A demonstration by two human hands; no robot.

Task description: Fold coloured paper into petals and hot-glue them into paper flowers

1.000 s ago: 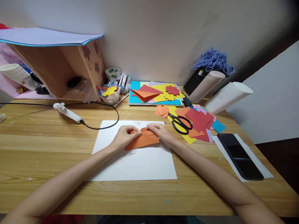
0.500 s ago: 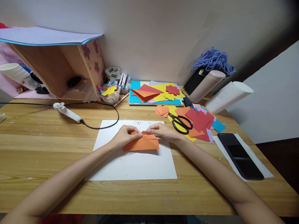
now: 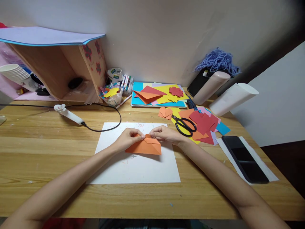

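Both of my hands hold a folded piece of orange paper [image 3: 143, 148] over a white sheet [image 3: 133, 173] that lies on the table. My left hand [image 3: 130, 138] pinches the paper's upper left edge, thumb on top near the middle fold. At the upper right edge, the fingers of my right hand [image 3: 163, 133] are closed on a small folded flap; the fingertips are partly hidden behind the paper. Creases and a turned-down strip show along the top of the paper. A folded orange paper heart [image 3: 165, 113] lies just beyond my right hand.
Black-handled scissors [image 3: 184, 125] rest on coloured paper scraps [image 3: 205, 122] at the right. A phone [image 3: 245, 159] lies farther right. At the left is a white corded tool [image 3: 69, 114]. Behind stand a tub of scraps [image 3: 113, 97], stacked coloured paper [image 3: 138, 87] and a cardboard box [image 3: 94, 63].
The orange paper has tilted slightly, its right side dipping a little towards me. Both hands keep their grip in nearly the same place.
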